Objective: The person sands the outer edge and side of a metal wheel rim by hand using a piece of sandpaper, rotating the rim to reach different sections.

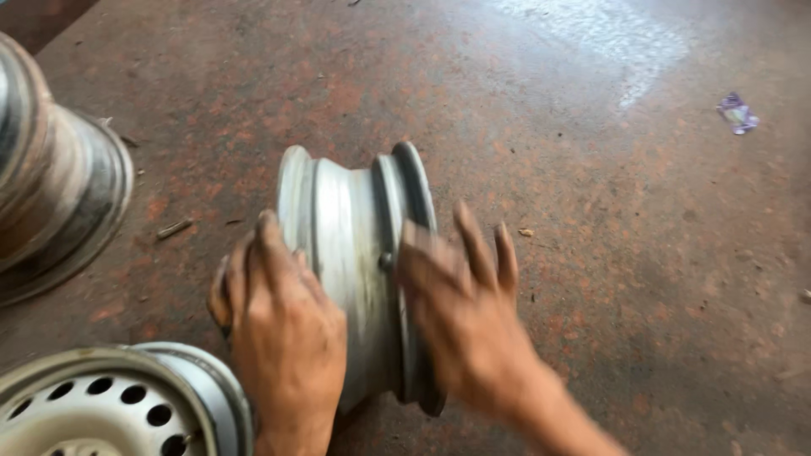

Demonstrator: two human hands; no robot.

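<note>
- Nearest, lower left: a pale steel wheel rim (101,405) lying flat on the floor, its ring of round vent holes facing up; neither hand touches it.
- Left hand (283,338): fingers curled and pressed over the near flange of a bare silver wheel rim (351,253), gripping its edge.
- Right hand (465,312): fingers spread, palm against the opposite flange; motion blur leaves it unclear whether the fingertips hook the lip.
- The silver wheel rim stands on edge on the floor between the two hands, barrel showing, with a small valve stub near the right flange.
- Handling, as a judgement: pressed steel, stiff and fairly heavy; the smooth painted barrel offers little purchase, and upright it would roll readily. The rolled flanges on both sides look the soundest holds, though their edges may be sharp.
- Left edge: a third, darker, worn rim (59,203), well apart.
- Beyond: reddish stained concrete floor (591,253), with a crumpled purple wrapper (737,113) far right.
</note>
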